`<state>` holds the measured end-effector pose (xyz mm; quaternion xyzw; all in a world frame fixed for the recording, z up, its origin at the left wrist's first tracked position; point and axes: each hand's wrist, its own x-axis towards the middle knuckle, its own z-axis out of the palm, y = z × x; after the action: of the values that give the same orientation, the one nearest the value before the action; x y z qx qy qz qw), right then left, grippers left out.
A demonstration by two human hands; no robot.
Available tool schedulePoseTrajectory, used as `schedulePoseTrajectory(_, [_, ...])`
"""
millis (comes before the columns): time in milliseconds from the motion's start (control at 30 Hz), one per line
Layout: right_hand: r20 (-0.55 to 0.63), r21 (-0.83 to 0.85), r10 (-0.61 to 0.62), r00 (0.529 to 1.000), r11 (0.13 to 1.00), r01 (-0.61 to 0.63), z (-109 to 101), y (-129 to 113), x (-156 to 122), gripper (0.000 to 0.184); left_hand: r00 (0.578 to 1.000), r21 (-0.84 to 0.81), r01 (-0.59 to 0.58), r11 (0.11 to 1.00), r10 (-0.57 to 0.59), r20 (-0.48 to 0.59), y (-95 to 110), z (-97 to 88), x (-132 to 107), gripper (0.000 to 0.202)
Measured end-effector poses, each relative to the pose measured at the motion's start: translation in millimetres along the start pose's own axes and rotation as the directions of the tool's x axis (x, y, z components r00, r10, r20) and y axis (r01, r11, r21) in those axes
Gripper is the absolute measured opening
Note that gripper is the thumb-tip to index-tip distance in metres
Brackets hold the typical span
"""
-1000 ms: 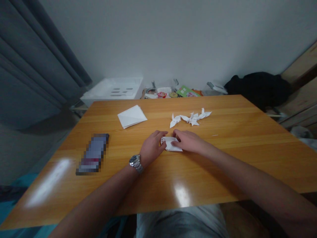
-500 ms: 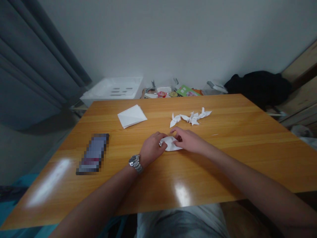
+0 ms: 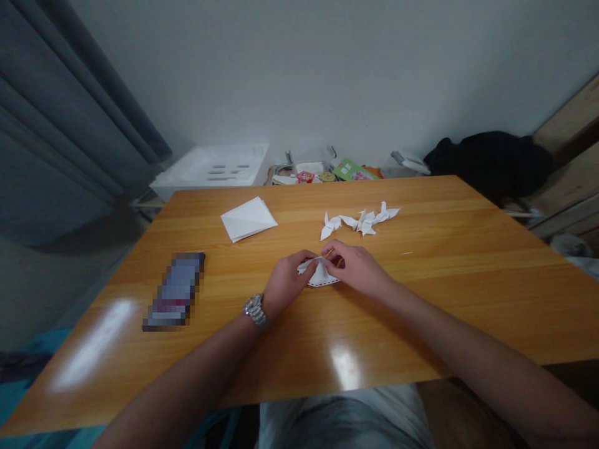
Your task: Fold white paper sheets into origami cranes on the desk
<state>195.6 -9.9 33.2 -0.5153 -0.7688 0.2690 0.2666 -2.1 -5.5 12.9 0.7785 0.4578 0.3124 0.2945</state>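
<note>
A small sheet of white folded paper [image 3: 322, 274] with a row of dark holes along its near edge is between my hands, low over the table. My left hand [image 3: 289, 277], with a metal watch [image 3: 255, 309] on the wrist, pinches its left side between thumb and fingers. On the right, my right hand [image 3: 354, 265] pinches the paper's upper right part, its fingertips close to those of the left. The fingers cover both sides of the sheet. Just beyond the hands stand several white folded paper cranes [image 3: 362, 222] in a cluster.
The wooden table [image 3: 449, 305] bears a stack of white paper [image 3: 249, 219] at the back left and a phone [image 3: 175, 290] at the left. A thin white strip [image 3: 407, 253] lies to the right. Behind the table's far edge are a white plastic tray [image 3: 218, 167] and a green booklet [image 3: 353, 169].
The paper has been turned or refolded, so its holed edge now faces me. My right fingertips have closed onto it, nearer to my left hand.
</note>
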Motion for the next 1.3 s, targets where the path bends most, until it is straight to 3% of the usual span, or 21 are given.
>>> schedulePoseTrajectory(367, [0.010, 0.055, 0.028, 1.000, 0.998, -0.028, 2, -4, -9, 0.018, 0.999, -0.069, 0.025, 0.997, -0.028, -0.047, 1, 1.8, -1, 0.017])
schedulePoseTrajectory(767, [0.029, -0.046, -0.092, 0.995, 0.995, 0.093, 5, -7, -16, 0.017, 0.997, -0.145, 0.073, 0.987, -0.075, -0.010, -2, 0.1, -2, 0.015])
schedulePoseTrajectory(1033, [-0.002, 0.152, -0.050, 0.999, 0.987, 0.050, 7, -2, -15, 0.021, 0.996, -0.130, 0.081, 0.988, -0.087, -0.036, 2, -1.8, -2, 0.013])
schedulePoseTrajectory(1200, [0.028, 0.332, -0.004, 1.000, 0.943, -0.005, 4, 7, -13, 0.024, 0.997, -0.233, 0.072, 0.970, -0.072, 0.010, -1, -0.8, -2, 0.014])
schedulePoseTrajectory(1300, [0.020, 0.353, -0.011, 1.000, 0.935, 0.003, 0, 13, -13, 0.023, 0.999, -0.328, 0.049, 0.943, -0.040, 0.034, -5, 3.9, -2, 0.022])
